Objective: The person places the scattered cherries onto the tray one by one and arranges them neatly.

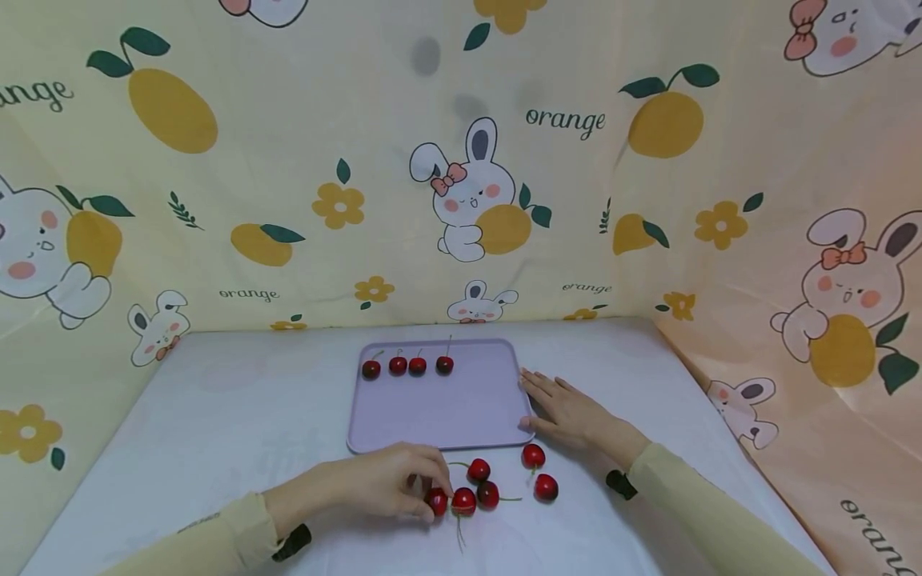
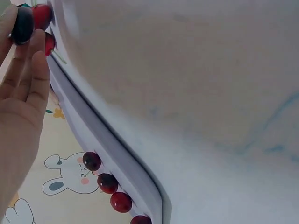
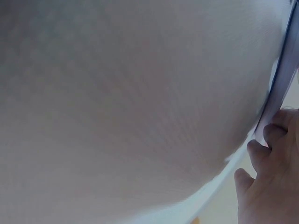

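My left hand [image 1: 392,482] pinches a dark red cherry [image 2: 23,25] between thumb and fingers, in front of the tray's near edge. In the head view that cherry [image 1: 435,502] is partly covered by the fingers. Close beside it lies a group of cherries [image 1: 487,495] with green stems. Beyond the hand is a lilac tray [image 1: 432,412], where several cherries [image 1: 417,366] stand in a row along the far left side. With fingers stretched out, my right hand [image 1: 576,412] rests at the tray's right edge, fingertips against the rim.
Two more cherries, one nearer the tray [image 1: 533,456] and one closer to me [image 1: 546,487], lie right of the group. A white cloth covers the table [image 1: 238,400]. Behind it hangs a yellow curtain [image 1: 403,96] printed with rabbits and oranges.
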{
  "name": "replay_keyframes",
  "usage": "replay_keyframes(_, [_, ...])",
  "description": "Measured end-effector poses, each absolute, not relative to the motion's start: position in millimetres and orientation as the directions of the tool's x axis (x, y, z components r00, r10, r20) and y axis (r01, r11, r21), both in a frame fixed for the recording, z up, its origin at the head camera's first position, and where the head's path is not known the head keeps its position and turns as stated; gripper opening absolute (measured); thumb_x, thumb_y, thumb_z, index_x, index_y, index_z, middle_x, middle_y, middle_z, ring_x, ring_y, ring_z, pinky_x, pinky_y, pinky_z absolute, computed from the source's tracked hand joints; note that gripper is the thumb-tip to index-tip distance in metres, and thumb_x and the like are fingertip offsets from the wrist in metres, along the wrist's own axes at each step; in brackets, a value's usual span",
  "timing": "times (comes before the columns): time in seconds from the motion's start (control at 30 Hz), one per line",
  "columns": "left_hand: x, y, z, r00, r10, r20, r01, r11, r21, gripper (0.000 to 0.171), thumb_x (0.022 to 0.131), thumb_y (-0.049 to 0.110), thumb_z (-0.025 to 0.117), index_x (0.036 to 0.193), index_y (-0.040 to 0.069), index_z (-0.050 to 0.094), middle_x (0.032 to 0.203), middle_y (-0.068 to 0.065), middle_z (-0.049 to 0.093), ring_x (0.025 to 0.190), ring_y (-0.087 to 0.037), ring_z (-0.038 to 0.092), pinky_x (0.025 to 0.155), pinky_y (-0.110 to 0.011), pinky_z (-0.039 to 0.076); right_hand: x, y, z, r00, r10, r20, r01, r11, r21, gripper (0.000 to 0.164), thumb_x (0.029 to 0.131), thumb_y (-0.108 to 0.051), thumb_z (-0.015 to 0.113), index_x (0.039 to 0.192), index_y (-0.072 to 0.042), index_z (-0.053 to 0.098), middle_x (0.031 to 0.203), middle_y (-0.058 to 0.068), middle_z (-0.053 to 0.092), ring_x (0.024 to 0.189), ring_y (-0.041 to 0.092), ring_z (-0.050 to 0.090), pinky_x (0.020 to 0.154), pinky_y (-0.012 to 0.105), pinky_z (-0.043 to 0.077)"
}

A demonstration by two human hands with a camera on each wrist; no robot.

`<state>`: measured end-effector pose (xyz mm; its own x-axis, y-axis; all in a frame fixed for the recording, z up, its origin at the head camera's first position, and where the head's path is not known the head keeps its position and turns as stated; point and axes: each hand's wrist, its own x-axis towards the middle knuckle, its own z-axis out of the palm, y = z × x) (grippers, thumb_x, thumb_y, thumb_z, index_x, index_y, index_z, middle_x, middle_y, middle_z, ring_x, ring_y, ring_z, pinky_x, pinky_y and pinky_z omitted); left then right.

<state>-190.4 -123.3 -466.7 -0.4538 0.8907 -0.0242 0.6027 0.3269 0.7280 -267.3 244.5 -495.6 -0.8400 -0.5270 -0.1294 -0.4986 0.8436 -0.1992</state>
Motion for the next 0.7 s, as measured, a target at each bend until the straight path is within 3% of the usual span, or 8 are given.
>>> replay_keyframes(0.33, [-196,-123,-463,-0.521,0.853,0.032,0.594,0.336,0.731,0.028,0.095,0.024,0.078,0.122,0.020,0.071,0.117,0.016,0.067,0.089,0.001,0.061,0.072,-0.020,0.053,-266,244,-493,-0.837,-0.533,-0.124,-0.504,0.839,-0.205,0.090,0.100,-0.071,0.044,0.165,-0.010,0.026,0.172,0.010,0.021,0.157,0.035,0.022,0.126,0.056,0.018])
replay_keyframes(0.7, [-213,-116,-462,-0.588,0.797,0.137,0.586,0.303,0.751,0.031,0.093,0.011,0.079,0.123,0.016,0.070,0.119,0.013,0.065,0.092,-0.007,0.062,0.077,-0.023,0.057,-266,243,-493,-0.840,-0.527,-0.132,-0.497,0.844,-0.204,0.091,0.100,-0.071,0.045,0.165,-0.010,0.026,0.172,0.010,0.022,0.157,0.035,0.022,0.126,0.056,0.018])
